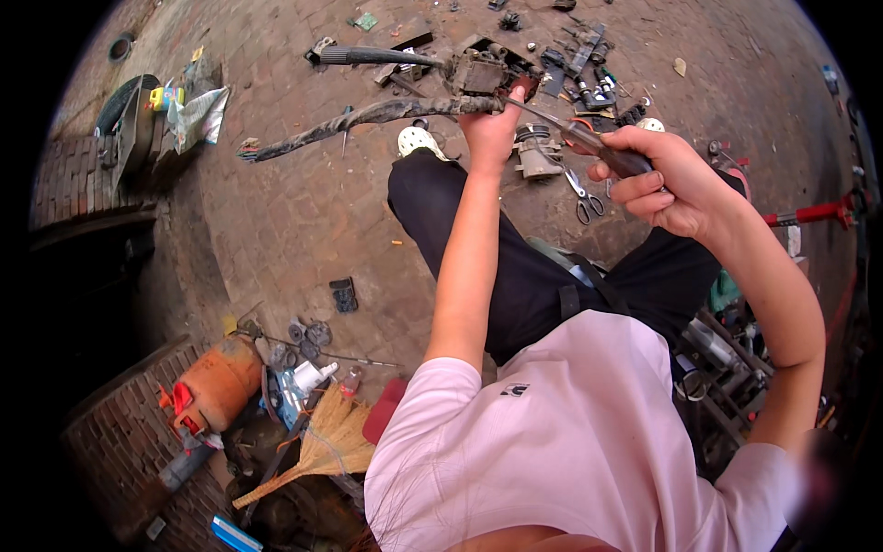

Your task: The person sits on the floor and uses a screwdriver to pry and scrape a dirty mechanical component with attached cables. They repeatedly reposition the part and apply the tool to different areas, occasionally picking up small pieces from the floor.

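My left hand (490,133) is closed around the lower part of a grimy metal assembly (483,69), from which a black sleeved cable (377,57) and a ragged wrapped harness (359,120) stretch out to the left. My right hand (658,179) grips the dark handle of a screwdriver (625,158), whose thin shaft reaches up-left to the assembly beside my left thumb. Where exactly the tip rests is hard to make out. Scissors (584,198) and a metal cylindrical part (538,161) lie on the brick floor just below the screwdriver.
Loose black and metal parts (589,64) are scattered ahead. An orange gas cylinder (219,377), a straw broom (336,432) and assorted clutter sit at lower left. A yellow container (166,98) stands upper left. A red tool (828,210) and more metal parts lie at right.
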